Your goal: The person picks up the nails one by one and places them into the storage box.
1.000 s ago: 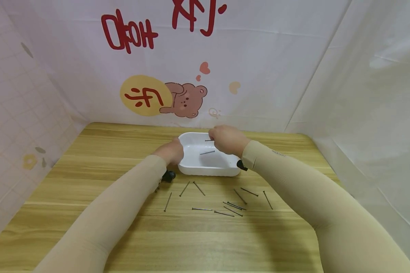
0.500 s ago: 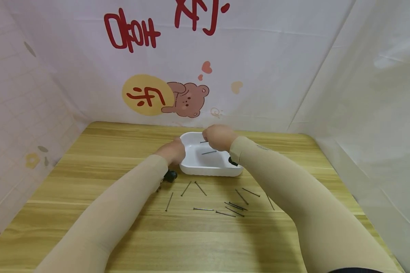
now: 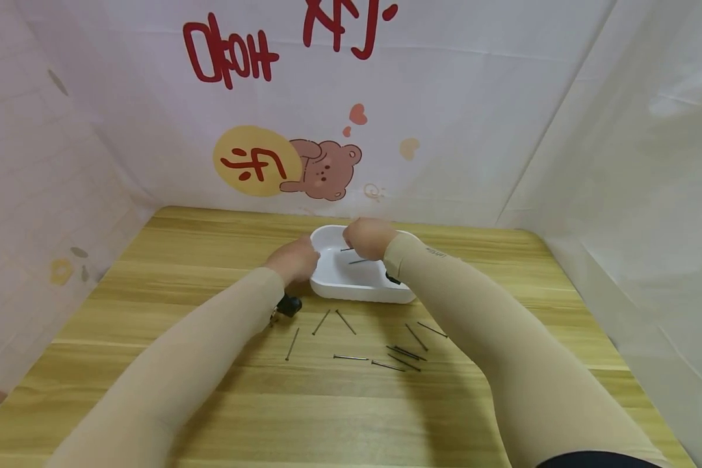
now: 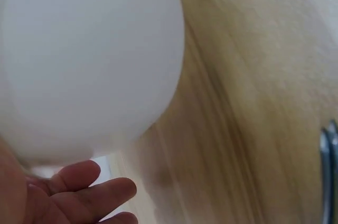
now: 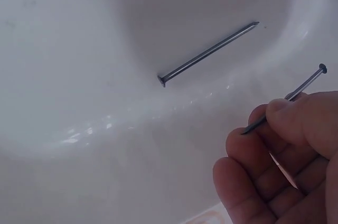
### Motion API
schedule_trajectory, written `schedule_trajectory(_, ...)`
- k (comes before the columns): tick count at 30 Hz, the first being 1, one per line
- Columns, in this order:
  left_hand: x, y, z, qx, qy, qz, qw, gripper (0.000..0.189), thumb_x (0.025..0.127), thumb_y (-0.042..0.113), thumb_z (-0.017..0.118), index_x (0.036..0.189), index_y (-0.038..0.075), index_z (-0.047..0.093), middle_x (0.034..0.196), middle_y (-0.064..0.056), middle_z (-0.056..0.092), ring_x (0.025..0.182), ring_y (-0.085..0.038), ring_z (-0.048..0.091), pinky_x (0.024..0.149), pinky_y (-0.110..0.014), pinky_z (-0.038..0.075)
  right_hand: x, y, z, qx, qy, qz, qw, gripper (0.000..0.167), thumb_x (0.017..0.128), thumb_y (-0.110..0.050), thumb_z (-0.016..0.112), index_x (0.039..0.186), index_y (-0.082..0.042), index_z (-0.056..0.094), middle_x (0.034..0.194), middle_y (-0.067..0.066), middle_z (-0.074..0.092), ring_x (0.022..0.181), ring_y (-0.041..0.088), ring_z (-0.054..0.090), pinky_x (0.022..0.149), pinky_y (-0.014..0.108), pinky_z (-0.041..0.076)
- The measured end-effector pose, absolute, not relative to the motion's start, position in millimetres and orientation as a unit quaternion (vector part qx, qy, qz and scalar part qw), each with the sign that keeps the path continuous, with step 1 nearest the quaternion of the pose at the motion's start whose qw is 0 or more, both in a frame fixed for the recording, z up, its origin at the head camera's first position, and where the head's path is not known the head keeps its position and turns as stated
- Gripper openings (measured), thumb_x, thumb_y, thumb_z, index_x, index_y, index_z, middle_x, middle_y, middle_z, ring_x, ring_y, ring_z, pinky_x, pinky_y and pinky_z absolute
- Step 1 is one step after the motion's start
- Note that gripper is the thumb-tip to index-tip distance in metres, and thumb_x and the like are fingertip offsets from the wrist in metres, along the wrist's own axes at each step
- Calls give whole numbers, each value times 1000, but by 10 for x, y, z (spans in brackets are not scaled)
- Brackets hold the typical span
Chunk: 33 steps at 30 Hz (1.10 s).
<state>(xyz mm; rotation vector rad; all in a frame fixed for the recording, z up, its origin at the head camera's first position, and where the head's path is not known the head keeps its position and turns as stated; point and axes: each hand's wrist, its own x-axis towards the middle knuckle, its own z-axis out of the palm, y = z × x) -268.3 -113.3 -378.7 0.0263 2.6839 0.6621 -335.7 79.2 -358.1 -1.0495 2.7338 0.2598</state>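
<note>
A white plastic tray [image 3: 363, 294] sits near the back of the wooden table. My left hand [image 3: 295, 260] grips its left end; the left wrist view shows the tray wall [image 4: 95, 60] filling much of the picture, with bent fingers [image 4: 95, 195] beside it. Over the tray's inside, my right hand [image 3: 371, 238] pinches a steel nail [image 5: 309, 82] between thumb and fingers, its flat head pointing away from the fingertips. A second nail [image 5: 208, 55] lies on the tray floor, partly hidden by the right hand in the head view.
In front of the tray, several loose nails lie scattered on the table [image 3: 304, 416], among them a single nail [image 3: 292, 344] at the left and a crossed cluster [image 3: 406, 354] at the right. A printed white curtain [image 3: 444, 97] hangs close behind the table.
My right hand, with the nail pinched in it, has moved left and slightly lower over the tray. The left hand stays at the tray's left end. The head view has shifted a little.
</note>
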Motion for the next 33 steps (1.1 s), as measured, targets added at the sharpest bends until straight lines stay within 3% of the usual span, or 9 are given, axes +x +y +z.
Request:
schedule_trajectory(3,-2669,-1145,-3806,11,950,262,171,53,113,36,42,154,2,40,137,-13,59,117,-30,57,113,-50,45,-3379,794,-3631,-362,922,97,96,13,99,-6,57,98,-13,68,95,3,71,87,21,63,83,37,55)
schedule_trajectory(6,-2653,-1162,-3824,19,949,275,155,48,113,37,42,150,6,48,133,-11,63,117,-29,59,114,-53,44,-3405,799,-3678,-363,921,100,101,13,98,-6,57,94,-14,66,90,3,68,83,21,60,78,37,53)
schedule_trajectory(13,-2642,-1184,-3872,29,955,269,122,41,112,38,42,133,8,61,114,-9,69,100,-27,63,97,-45,50,-3478,792,-3785,-375,912,116,122,13,99,-8,58,93,-15,67,88,1,66,81,21,59,77,36,52)
schedule_trajectory(22,-2640,-1174,-3900,19,959,261,109,41,112,37,43,132,8,64,113,-9,69,97,-27,63,91,-41,49,-3483,738,-3816,-383,901,135,155,15,100,-7,58,91,-16,65,87,0,63,83,20,58,79,35,51)
schedule_trajectory(33,-2639,-1169,-3909,10,956,272,107,40,111,35,45,132,7,64,114,-9,70,97,-27,63,88,-40,49,-3453,703,-3828,-405,890,161,133,11,101,-10,61,93,-14,68,92,2,66,83,19,56,84,38,54)
